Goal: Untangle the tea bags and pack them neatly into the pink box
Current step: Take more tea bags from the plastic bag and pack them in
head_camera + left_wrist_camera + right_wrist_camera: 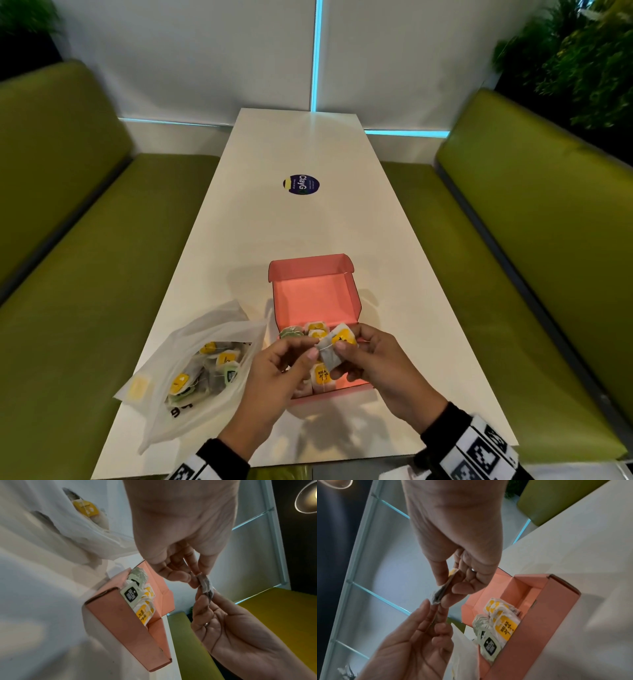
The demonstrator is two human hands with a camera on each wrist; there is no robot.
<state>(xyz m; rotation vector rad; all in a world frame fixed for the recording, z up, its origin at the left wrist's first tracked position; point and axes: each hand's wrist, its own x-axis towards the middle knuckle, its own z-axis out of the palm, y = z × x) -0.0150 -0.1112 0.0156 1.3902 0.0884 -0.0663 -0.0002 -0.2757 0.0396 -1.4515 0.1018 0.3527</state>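
Head view high above the table (308, 154), both wrist views close (shared pink box (120, 622)).

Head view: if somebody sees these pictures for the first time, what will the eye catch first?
Probably the open pink box near the middle of the white table, with several tea bags standing along its near side. Just above it, the left hand and right hand pinch one yellow-tagged tea bag between them. To the left lies a translucent bag with more tea bags inside.

One yellow-tagged tea bag (334, 349) is held above the open pink box (354, 294), where several packed tea bags (317, 330) (yellow and green tags) stand along its near end
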